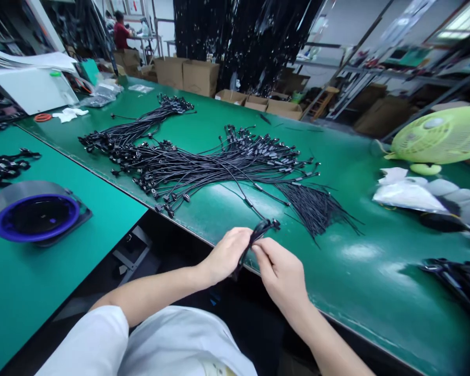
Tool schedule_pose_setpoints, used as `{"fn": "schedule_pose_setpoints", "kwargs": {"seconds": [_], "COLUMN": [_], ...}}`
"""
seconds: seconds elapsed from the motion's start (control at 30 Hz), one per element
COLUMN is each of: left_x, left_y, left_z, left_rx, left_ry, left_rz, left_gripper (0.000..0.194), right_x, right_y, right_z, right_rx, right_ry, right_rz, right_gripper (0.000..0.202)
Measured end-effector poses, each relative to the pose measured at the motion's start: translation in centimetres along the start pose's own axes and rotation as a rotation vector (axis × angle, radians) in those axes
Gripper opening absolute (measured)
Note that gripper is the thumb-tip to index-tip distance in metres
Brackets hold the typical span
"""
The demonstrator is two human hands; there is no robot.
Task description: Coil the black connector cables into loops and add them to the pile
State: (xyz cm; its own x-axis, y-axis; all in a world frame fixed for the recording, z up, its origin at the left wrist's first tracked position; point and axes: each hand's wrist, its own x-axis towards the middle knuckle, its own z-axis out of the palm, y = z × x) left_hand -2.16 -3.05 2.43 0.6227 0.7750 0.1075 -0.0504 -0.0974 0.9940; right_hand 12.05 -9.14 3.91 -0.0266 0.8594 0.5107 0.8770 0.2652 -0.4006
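Head view: a person in a white top sits at the near edge of a long green table (360, 271). Both hands meet just over that edge. The left hand (225, 255) is curled closed around a small bundle of black cables (258, 232), which it grips from below. The right hand (280, 271) pinches the same bundle with thumb and fingertips, just beside the left. The bundle's connector ends stick up above the fingers.

One thin cable runs from the held bundle back up the table into a large pile of black cables (203, 156), fanned out with connectors at the left end and loose wire tails at the right. As I judge it, a pull on that cable could drag or tangle the heap, since the strands lie crossed. The bundle also sits over the table edge, so a slack grip might let pieces drop to the floor.

The tabletop is glossy and reflects the ceiling lights. To the left, on a second green table, sits a tape roll with a purple core (36, 214). At the right are a pale green fan (441, 134) and white bags (409, 193). Cardboard boxes (188, 75) line the far edge, dark cables hang behind, and another person (120, 31) sits far off.
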Motion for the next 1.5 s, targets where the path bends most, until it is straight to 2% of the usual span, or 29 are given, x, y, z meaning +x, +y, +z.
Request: {"fn": "schedule_pose_setpoints", "kwargs": {"seconds": [0.07,0.17,0.23,0.27,0.33,0.4,0.43,0.5,0.57,0.63,0.67,0.7,0.77,0.87,0.93,1.0,1.03,1.1,1.2,1.27,1.33,1.4,1.5], "left_x": [-0.5,-1.3,-1.2,-1.0,-0.2,0.5,0.6,0.4,-0.2,-0.6,-0.8,-0.9,-1.0,-1.3,-1.5,-1.6,-1.6,-1.3,-0.6,-0.2,-0.2,-0.2,-0.2], "left_y": [0.4,0.3,-0.5,-1.0,-1.9,-1.9,-1.5,-0.4,0.6,0.9,0.7,0.3,-0.7,-2.0,-2.6,-3.1,-3.4,-4.1,-4.9,-5.0,-4.7,-4.1,-3.4], "left_z": [-0.6,-0.7,-0.3,-0.2,0.0,-0.3,-0.6,-1.0,-1.2,-1.0,-0.8,-0.5,0.2,1.2,1.7,2.0,2.1,2.2,2.6,3.0,3.4,3.7,3.8], "left_rx": [0.194,0.325,0.305,0.259,0.109,-0.049,-0.106,-0.142,-0.076,0.0,0.01,-0.008,-0.082,-0.105,-0.031,0.079,0.146,0.303,0.497,0.548,0.568,0.58,0.503], "left_ry": [0.01,-0.156,-0.302,-0.335,-0.295,-0.204,-0.168,-0.143,-0.15,-0.105,-0.064,-0.029,-0.056,-0.184,-0.163,-0.117,-0.096,-0.062,-0.044,-0.075,-0.125,-0.167,-0.191], "left_rz": [0.147,0.281,0.24,0.173,-0.022,-0.164,-0.183,-0.131,-0.054,-0.029,-0.045,-0.074,-0.138,-0.133,-0.076,-0.031,-0.003,0.103,0.376,0.488,0.483,0.425,0.324], "left_gripper": [0.052,0.064,0.07,0.073,0.078,0.083,0.083,0.074,0.057,0.034,0.028,0.034,0.049,0.05,0.051,0.052,0.051,0.047,0.047,0.053,0.058,0.058,0.043], "right_x": [-0.4,-0.7,-0.8,-1.0,-1.4,-1.9,-2.1,-2.3,-2.3,-2.1,-2.0,-2.0,-2.0,-2.4,-2.8,-3.2,-3.3,-3.6,-4.0,-4.3,-4.6,-5.0,-5.2], "right_y": [0.3,1.0,1.1,1.0,0.3,-0.4,-0.6,-0.7,-0.2,0.6,0.9,1.2,1.4,1.5,1.7,2.0,2.1,2.1,1.9,1.9,2.2,2.6,3.3], "right_z": [0.0,-0.6,-1.1,-1.3,-1.4,-1.0,-0.8,-0.3,-0.1,-0.1,-0.2,-0.2,-0.1,0.7,1.3,1.6,1.7,1.6,1.4,1.6,1.9,2.2,2.4], "right_rx": [0.169,0.185,0.089,0.036,-0.04,-0.068,-0.077,-0.102,-0.124,-0.124,-0.113,-0.087,0.04,0.466,0.828,1.07,1.092,0.95,0.669,0.652,0.758,0.98,1.365], "right_ry": [-0.034,-0.051,0.009,0.047,0.069,0.026,0.001,-0.024,-0.012,0.011,0.022,0.033,0.044,0.054,0.019,-0.054,-0.069,-0.042,0.034,0.042,0.054,0.067,0.105], "right_rz": [0.105,0.157,0.133,0.099,-0.003,-0.101,-0.134,-0.14,-0.068,0.038,0.091,0.139,0.236,0.439,0.601,0.708,0.718,0.648,0.512,0.531,0.605,0.685,0.803], "right_gripper": [0.021,0.025,0.025,0.024,0.023,0.023,0.024,0.027,0.028,0.028,0.028,0.027,0.027,0.026,0.028,0.031,0.031,0.027,0.021,0.023,0.027,0.03,0.031]}}
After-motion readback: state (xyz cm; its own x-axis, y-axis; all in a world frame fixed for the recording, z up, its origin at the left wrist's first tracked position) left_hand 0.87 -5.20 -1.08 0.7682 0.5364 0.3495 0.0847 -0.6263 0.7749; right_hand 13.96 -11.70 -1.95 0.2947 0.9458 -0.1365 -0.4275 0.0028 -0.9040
